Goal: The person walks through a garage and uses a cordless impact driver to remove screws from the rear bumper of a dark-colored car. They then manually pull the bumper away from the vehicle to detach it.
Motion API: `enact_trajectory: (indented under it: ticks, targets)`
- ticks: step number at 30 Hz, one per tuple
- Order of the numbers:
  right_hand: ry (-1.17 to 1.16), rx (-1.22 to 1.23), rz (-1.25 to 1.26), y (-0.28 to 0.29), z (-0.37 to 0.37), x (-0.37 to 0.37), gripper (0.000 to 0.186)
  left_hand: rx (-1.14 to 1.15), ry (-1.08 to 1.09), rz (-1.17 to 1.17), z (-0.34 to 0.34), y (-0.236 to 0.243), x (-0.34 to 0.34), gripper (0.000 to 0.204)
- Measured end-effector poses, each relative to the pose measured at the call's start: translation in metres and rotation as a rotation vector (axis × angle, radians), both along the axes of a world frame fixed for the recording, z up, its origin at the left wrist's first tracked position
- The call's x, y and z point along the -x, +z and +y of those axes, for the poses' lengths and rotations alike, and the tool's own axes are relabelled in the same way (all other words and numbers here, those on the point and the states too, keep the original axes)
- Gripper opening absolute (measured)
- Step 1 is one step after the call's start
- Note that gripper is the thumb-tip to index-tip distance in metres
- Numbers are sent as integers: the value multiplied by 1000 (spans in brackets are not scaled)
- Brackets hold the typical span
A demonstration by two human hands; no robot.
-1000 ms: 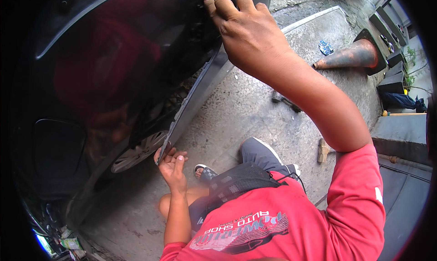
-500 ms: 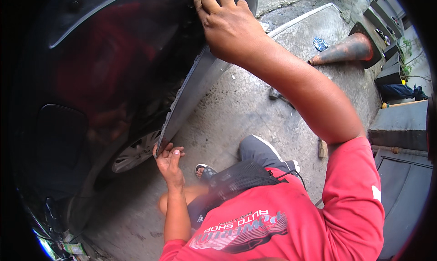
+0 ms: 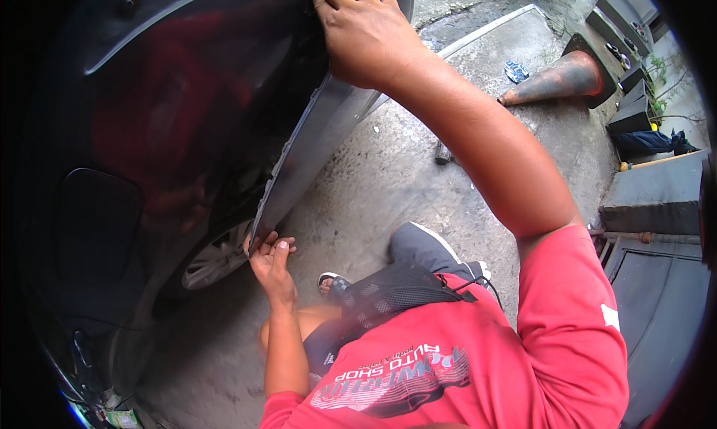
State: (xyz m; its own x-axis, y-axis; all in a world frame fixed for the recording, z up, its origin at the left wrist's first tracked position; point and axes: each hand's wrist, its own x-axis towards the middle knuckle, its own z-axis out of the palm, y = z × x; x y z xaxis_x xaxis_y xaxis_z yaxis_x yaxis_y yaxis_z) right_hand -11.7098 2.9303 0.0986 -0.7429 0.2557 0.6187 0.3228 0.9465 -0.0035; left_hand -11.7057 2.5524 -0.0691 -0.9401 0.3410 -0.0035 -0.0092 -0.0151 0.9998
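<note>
My right hand (image 3: 362, 33) grips the upper end of a long dark grey panel (image 3: 314, 141) where it meets the glossy black car body (image 3: 160, 70). Its fingers curl over the top; what they touch there is partly hidden. Lower down, my left hand (image 3: 270, 261) holds the panel's bottom end from beneath, thumb raised and fingers bent around the edge. The panel stands slanted away from the body, with a clipped, ridged edge facing the car. Behind its lower end show a tyre and silver wheel (image 3: 213, 258). A closed rounded flap (image 3: 101, 220) is on the body at left.
A dirty traffic cone (image 3: 556, 81) lies on the concrete floor (image 3: 351, 197) at upper right, beside a small blue-and-white object (image 3: 515, 72) and a pale strip (image 3: 485, 29). A dark tool (image 3: 442, 152) lies behind my forearm. Grey boxes (image 3: 650, 190) and plants (image 3: 657, 78) line the right side.
Both my hands and the panel have shifted leftward, toward the car body, with the right hand also a little higher in the picture. The grip of both hands looks the same.
</note>
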Motion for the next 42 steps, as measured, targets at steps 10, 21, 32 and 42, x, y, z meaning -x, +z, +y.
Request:
enact_trajectory:
  ticks: [10,21,32,42]
  targets:
    - [-116,124,-93,7,-11,8,87,-27,-88,-29,-8,-2,6,62]
    - [-76,147,-90,9,-16,3,83,-16,-57,-38,-7,0,0,58]
    - [-18,37,-102,1,2,5,70,-60,65,-76,20,10,1,46]
    - [320,612,-142,-152,85,-102,56,45,193,-175,22,33,0,52]
